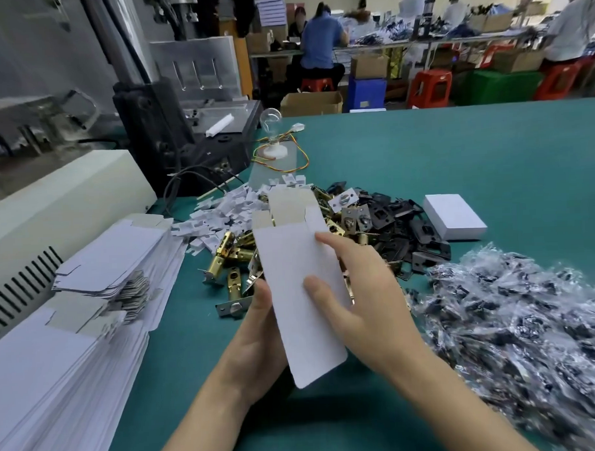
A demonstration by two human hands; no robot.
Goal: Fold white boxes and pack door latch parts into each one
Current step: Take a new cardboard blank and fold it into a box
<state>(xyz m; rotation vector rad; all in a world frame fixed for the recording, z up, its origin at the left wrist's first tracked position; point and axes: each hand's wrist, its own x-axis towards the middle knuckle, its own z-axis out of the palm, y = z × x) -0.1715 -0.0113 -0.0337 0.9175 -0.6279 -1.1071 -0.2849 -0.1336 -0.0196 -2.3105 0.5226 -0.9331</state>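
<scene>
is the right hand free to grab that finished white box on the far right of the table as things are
Probably not yet. The right hand is pressed on the unfolded white box it shares with the left hand. The closed white box lies unobstructed beyond the black plates; letting go first would free the way.

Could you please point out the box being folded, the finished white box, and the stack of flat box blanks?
box being folded [300, 292], head view, middle of its front panel.
finished white box [452, 213], head view, its top face.
stack of flat box blanks [115, 252], head view, top sheet.
</scene>
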